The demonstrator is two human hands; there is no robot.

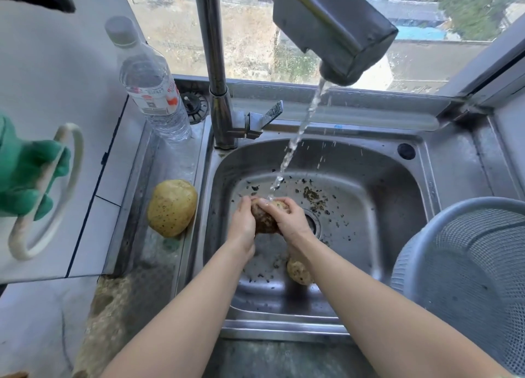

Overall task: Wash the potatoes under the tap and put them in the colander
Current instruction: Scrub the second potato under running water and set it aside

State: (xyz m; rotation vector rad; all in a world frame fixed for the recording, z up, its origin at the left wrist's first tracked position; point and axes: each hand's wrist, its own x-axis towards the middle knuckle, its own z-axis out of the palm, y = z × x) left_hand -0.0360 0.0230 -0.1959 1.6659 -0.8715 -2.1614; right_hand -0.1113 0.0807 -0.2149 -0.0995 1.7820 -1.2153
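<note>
Both our hands grip one potato over the sink, under the tap stream: left hand and right hand curl round it. A second potato lies in the sink, a third potato left of it, the colander right of it.

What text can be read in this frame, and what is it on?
Nothing is legible.
Bottle label: print and a code square, too blurred to read.
Blue sticker on the sink back rim: too small to read.
Tap, colander, held potato: no text seen.
</note>
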